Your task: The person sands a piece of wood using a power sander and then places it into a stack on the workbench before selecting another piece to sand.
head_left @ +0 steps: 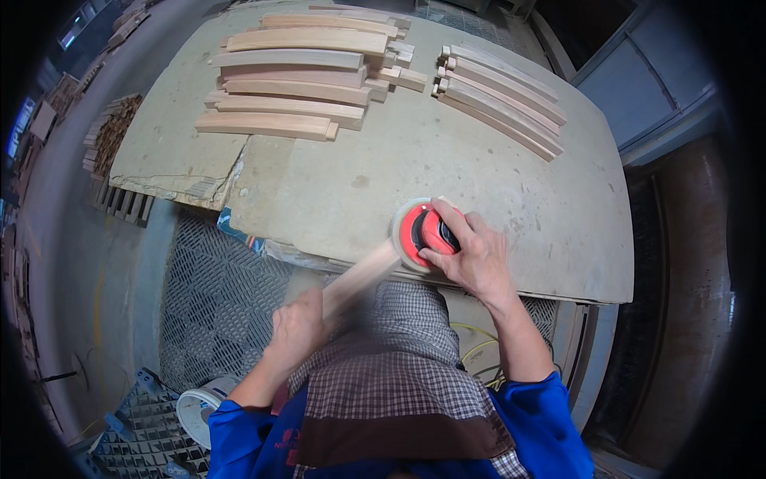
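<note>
Scuffed workbench (319, 188), wood strips (307, 40) grouped along far side. My left hand (298, 326) grips a wooden bar (361, 275) angled across the near edge; my right hand (483, 254) curls round a red palm sander (436, 232) at its far end.

The strip (361, 279) blurs (sander (421, 233) hides one end).

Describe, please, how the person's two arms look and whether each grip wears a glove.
The left grip and the right grip are bare hands, without gloves. The left sleeve and right sleeve are bright blue and loose, leaving the left forearm and right forearm uncovered. No watch or bracelet is visible on either wrist.
</note>
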Motion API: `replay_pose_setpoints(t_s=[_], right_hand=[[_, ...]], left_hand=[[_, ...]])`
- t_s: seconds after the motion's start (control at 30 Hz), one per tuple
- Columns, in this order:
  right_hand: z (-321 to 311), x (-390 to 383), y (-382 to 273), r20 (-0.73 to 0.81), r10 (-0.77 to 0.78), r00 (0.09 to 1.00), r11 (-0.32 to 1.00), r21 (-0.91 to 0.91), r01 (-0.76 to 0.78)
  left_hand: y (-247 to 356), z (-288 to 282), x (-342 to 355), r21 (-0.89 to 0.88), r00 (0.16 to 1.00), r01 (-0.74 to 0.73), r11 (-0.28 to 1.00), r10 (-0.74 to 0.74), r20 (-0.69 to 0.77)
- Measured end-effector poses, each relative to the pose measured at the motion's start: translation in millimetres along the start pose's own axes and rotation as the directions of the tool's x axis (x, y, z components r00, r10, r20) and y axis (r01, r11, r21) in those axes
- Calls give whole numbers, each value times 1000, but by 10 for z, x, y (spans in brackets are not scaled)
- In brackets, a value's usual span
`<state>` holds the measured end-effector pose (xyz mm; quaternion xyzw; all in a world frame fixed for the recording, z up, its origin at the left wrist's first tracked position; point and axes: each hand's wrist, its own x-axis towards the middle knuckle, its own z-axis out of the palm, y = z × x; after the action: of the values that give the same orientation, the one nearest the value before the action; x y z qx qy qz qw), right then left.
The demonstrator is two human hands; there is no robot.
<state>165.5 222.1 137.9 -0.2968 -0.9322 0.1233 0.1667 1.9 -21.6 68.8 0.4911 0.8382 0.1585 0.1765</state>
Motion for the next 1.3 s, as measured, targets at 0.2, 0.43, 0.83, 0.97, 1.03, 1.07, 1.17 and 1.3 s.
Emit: replay_pose_setpoints(t_s=[0.2, 0.43, 0.83, 0.97, 1.03, 1.07, 1.17, 1.3], right_hand=[[200, -443, 349, -256, -64, 964, 995, 63, 83], [28, -719, 405, -154, 184, 971, 980, 107, -169], [-176, 157, 239, 66, 225, 972, 974, -39, -223], [-34, 119, 317, -47, 198, 979, 980, 10, -198], [115, -6, 445, -166, 164, 972, 986, 58, -156], [163, -74, 496, -202, 170, 964, 985, 68, -160], [161, -297, 604, -237, 171, 956, 985, 76, -157], [20, -546, 603, -228, 214, 950, 977, 56, -206]], left_hand=[[-2, -7, 57, -67, 999, 12, 998, -8, 50], [40, -37, 32, -66, 997, 16, 998, -11, 77], [65, 126, -87, 71, 997, 9, 997, -4, -72], [23, 84, -53, -49, 998, 51, 997, -49, 46], [55, 11, -10, -168, 990, 109, 980, -92, 106], [65, -12, 6, -211, 986, 131, 969, -105, 132], [31, 11, -2, -258, 984, 142, 956, -108, 139], [23, 28, -6, -307, 996, 63, 950, -77, -36]])
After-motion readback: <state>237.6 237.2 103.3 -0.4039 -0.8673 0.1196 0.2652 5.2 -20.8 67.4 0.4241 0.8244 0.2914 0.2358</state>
